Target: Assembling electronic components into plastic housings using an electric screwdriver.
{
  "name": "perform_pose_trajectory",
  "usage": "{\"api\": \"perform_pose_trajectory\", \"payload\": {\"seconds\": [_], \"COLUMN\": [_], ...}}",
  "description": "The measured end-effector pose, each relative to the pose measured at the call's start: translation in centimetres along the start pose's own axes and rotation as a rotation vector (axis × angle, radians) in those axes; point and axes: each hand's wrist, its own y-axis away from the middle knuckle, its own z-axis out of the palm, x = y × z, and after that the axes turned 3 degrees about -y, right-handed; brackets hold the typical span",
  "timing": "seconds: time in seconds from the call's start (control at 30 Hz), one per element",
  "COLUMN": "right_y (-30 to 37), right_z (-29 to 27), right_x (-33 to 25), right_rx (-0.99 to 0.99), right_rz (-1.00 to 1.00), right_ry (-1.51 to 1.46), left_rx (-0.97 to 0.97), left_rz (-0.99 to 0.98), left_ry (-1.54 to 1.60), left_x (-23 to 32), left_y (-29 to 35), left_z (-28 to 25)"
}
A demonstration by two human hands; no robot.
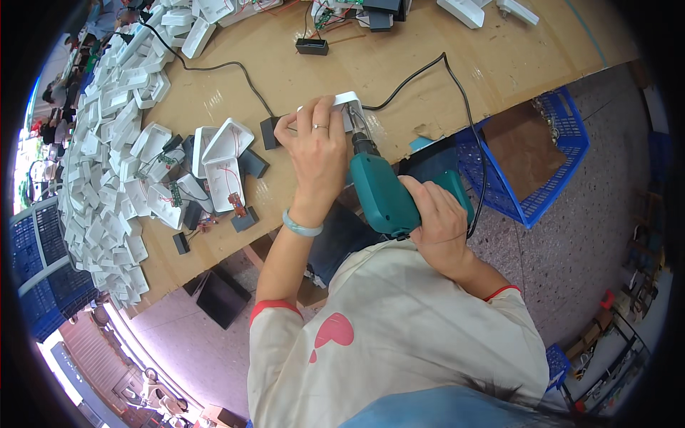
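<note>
My right hand (437,222) is wrapped round the handle of a green power drill (377,191). The drill's bit points away from me and reaches into a small white plastic casing (347,99) near the table's front edge. Bent over that casing, my left hand (318,151) grips it against the cardboard-covered table (399,82); its fingertips hide much of the casing. A black box-shaped part (269,133) with a dark cable lies just left of my left fingers. The exact spot where the bit meets the casing is hard to make out.
Many white casings (107,157) are heaped along the left side. Closer in lie opened casings (227,160) with circuit boards and wires. The drill's black cord (467,107) loops across the table's right part. A blue crate (528,214) stands below the right edge.
</note>
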Motion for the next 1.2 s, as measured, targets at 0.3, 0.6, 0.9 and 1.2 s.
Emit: {"api": "perform_pose_trajectory", "payload": {"seconds": [0.3, 0.6, 0.9, 1.2], "right_y": [0.4, 0.8, 1.6, 2.9], "right_z": [0.0, 0.1, -0.9, -2.9], "right_x": [0.0, 0.1, 0.3, 0.7], "right_rx": [-0.013, 0.013, 0.133, 0.199], "right_rz": [-0.02, -0.007, -0.054, 0.035], "right_ry": [0.051, 0.03, -0.096, -0.196], "left_rx": [-0.002, -0.02, -0.061, -0.032], "left_rz": [0.021, 0.013, 0.013, -0.05], "left_ry": [-0.007, 0.008, 0.004, 0.135], "left_x": [-0.2, -0.1, 0.0, -0.3], "left_y": [0.1, 0.0, 0.0, 1.1], "left_z": [0.1, -0.1, -0.5, -1.2]}}
